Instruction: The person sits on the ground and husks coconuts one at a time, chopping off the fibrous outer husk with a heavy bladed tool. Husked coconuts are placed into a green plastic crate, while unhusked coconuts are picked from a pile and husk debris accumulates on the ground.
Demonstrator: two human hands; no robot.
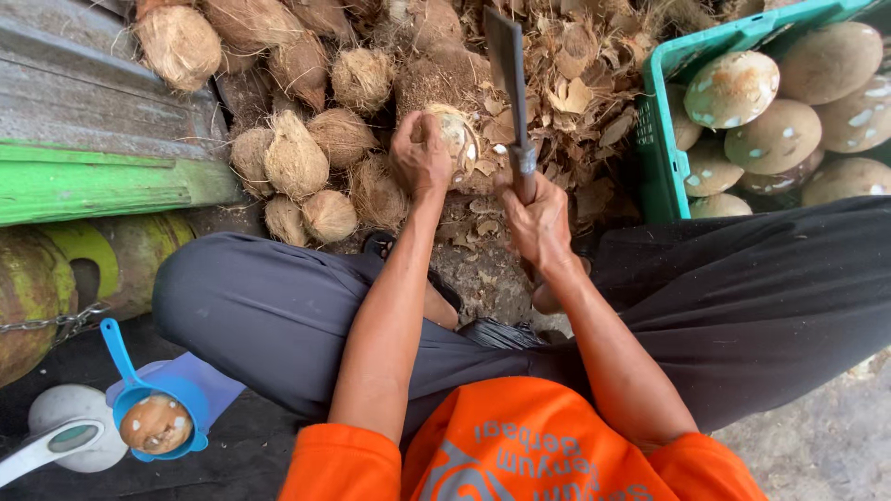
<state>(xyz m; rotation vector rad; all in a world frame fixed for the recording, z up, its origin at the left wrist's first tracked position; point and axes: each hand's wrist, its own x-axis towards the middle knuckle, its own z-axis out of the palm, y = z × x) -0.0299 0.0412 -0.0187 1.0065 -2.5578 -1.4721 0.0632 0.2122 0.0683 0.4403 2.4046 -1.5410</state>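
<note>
My left hand grips a partly husked coconut and holds it down on the ground in front of my knees. My right hand is closed around the handle of a long cleaver, whose dark blade points up and away beside the coconut. Pale shavings and brown husk scraps lie around the coconut. I sit cross-legged in dark trousers and an orange shirt.
A heap of hairy brown coconuts lies to the left and ahead. A green plastic crate at the right holds several peeled coconuts. At lower left a blue scoop holds a coconut piece, beside a white object.
</note>
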